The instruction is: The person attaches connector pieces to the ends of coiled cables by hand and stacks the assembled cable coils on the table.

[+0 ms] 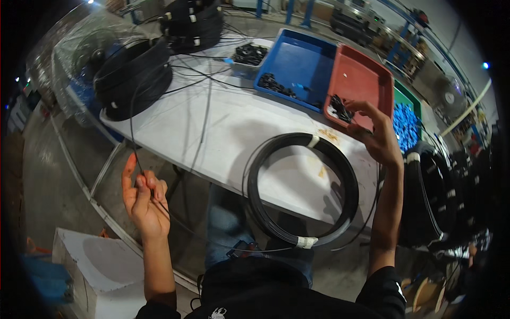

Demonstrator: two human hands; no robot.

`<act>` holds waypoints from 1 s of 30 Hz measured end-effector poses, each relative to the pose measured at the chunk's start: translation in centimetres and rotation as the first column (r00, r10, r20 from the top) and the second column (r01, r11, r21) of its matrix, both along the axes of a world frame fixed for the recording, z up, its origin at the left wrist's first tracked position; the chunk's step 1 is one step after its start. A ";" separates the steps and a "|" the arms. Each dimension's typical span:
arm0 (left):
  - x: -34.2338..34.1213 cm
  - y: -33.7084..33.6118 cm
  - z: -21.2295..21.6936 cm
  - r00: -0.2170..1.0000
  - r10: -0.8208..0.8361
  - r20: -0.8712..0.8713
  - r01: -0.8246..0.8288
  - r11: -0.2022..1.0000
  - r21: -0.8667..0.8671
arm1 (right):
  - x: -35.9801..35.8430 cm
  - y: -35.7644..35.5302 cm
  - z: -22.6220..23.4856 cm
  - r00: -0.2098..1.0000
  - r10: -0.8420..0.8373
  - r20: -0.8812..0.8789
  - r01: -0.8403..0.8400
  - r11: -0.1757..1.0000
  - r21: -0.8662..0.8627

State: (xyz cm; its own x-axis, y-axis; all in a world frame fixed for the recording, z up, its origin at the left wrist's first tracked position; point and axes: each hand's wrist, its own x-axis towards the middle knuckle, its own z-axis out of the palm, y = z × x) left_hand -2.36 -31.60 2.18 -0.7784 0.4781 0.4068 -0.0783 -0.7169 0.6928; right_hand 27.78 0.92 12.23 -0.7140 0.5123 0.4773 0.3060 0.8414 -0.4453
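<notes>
In my left hand, off the table's front left edge, a thin black cable is pinched between thumb and fingers. It runs up toward the coiled black cables and down past my palm. My right hand reaches over the near edge of the red tray. Its thumb and forefinger are apart beside a small pile of black parts in the tray's near left corner; I see nothing held. Between my arms lies a ring-shaped coil of black cable, bound with white tape and overhanging the table's front edge.
On the white table stand a blue tray with black parts, a clear box and a green bin of blue pieces. Large black cable coils stand at the back left; more coils hang at right. Loose cables cross the tabletop.
</notes>
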 end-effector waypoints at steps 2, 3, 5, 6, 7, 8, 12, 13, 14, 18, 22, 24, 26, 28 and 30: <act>-0.8 2.3 0.3 0.997 -0.071 0.018 0.072 0.994 -0.081 | 1.8 -1.2 1.1 0.999 -0.022 0.049 0.025 0.999 -0.044; -1.0 3.6 0.5 0.995 -0.098 0.022 0.099 0.992 -0.084 | 2.6 -1.7 1.2 0.996 -0.030 0.086 0.038 0.995 -0.096; -1.5 5.9 0.5 0.977 -0.194 0.087 0.202 0.974 -0.100 | 3.8 -2.7 0.0 0.991 -0.037 0.132 0.050 0.994 -0.096; -1.5 6.9 0.4 0.969 -0.223 0.103 0.231 0.969 -0.081 | 4.2 -3.5 -0.3 0.987 -0.038 0.154 0.052 0.995 -0.090; -1.4 7.8 0.6 0.965 -0.240 0.110 0.249 0.965 -0.079 | 4.7 -4.6 -0.4 0.983 -0.044 0.179 0.059 0.995 -0.081; -1.3 8.7 0.6 0.953 -0.273 0.133 0.284 0.956 -0.068 | 5.2 -5.5 -1.1 0.985 0.009 0.170 0.006 0.996 -0.084; -1.3 9.9 -0.2 0.952 -0.269 0.148 0.283 0.956 -0.079 | 5.4 -12.9 -4.1 0.932 0.192 0.307 -0.126 0.967 -0.223; -1.5 9.7 -0.6 0.966 -0.221 0.135 0.237 0.965 -0.114 | 4.5 -15.1 -4.5 0.910 0.222 0.350 -0.166 0.969 -0.183; -1.7 9.9 -1.0 0.975 -0.192 0.115 0.209 0.964 -0.163 | 3.5 -16.8 -4.6 0.890 0.279 0.360 -0.212 0.953 -0.214; -2.4 10.2 -2.1 0.985 -0.132 0.113 0.156 0.959 -0.235 | -0.7 -21.3 -7.2 0.878 0.213 0.429 -0.228 0.973 -0.015; -2.5 10.1 -2.2 0.996 -0.003 0.095 0.038 0.931 -0.364 | -6.3 -21.6 -7.9 0.924 0.049 0.380 -0.090 0.992 0.091; -2.0 10.5 -2.2 1.000 -0.006 -0.005 0.003 0.895 -0.447 | -8.7 -21.6 -7.2 0.900 0.020 0.435 -0.038 0.999 0.034; -1.9 10.6 -2.5 0.974 -0.098 -0.204 -0.040 0.811 -0.584 | -10.3 -22.1 -7.5 0.886 -0.059 0.460 0.066 0.998 0.002; -0.7 11.0 -2.3 0.973 -0.148 -0.177 0.020 0.816 -0.578 | -10.7 -21.8 -7.4 0.906 -0.068 0.417 0.112 0.990 -0.084; -0.3 11.5 -2.6 0.955 -0.232 -0.184 0.089 0.816 -0.571 | -10.8 -21.9 -7.9 0.922 -0.082 0.378 0.158 0.972 -0.173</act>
